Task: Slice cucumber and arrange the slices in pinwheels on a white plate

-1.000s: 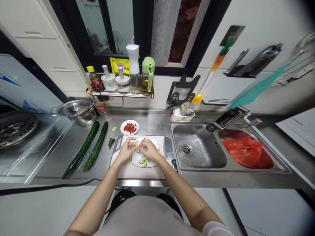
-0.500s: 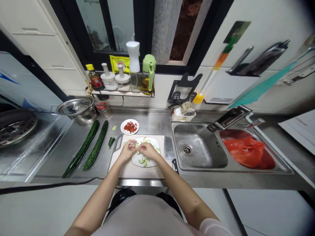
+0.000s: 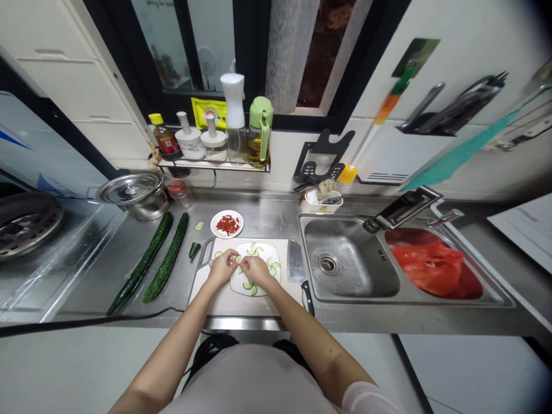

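My left hand [image 3: 223, 268] and my right hand [image 3: 255, 270] meet over the left side of a white squarish plate [image 3: 268, 251]. Both have fingers pinched together, with a thin cucumber slice [image 3: 238, 260] between them, partly covered by the fingertips. Cut cucumber slices form small pinwheels at the plate's back [image 3: 254, 249], right [image 3: 273, 266] and front [image 3: 249, 287]. Under the plate is a light cutting board [image 3: 215, 305]. A knife with a black handle [image 3: 307, 297] lies at its right edge. Another slice [image 3: 218, 253] rests on the board behind my left hand.
Two whole cucumbers [image 3: 142, 261] lie left of the board, near a cucumber end [image 3: 194, 250]. Behind the board stands a small plate [image 3: 214, 229] of red dried berries [image 3: 227, 224]. A lidded steel pot [image 3: 146, 201] is at back left; the sink [image 3: 349, 259] is at right.
My hands have shifted slightly, and my right hand has drawn down and toward me, uncovering the pinwheels at the plate's back and right. My fingers remain pinched close together.
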The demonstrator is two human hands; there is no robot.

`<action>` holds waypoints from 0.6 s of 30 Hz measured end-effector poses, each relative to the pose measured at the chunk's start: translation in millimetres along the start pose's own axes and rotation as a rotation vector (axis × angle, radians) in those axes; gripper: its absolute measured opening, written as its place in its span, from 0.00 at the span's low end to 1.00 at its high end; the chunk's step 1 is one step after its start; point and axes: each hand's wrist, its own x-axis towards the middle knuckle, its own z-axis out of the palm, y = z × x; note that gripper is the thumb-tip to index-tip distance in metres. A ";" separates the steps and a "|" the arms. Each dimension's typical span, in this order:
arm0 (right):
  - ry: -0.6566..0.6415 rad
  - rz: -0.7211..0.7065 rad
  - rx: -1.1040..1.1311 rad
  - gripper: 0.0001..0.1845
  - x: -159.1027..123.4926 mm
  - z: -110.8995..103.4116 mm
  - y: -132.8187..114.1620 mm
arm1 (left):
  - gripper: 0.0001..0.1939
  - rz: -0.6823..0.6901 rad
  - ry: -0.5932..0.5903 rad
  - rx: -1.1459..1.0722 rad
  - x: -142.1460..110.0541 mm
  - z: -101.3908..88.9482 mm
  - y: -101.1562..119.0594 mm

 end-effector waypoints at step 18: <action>0.025 -0.091 -0.279 0.15 -17.3 7.7 -3.6 | 0.14 0.129 0.013 0.286 -5.5 -4.3 6.6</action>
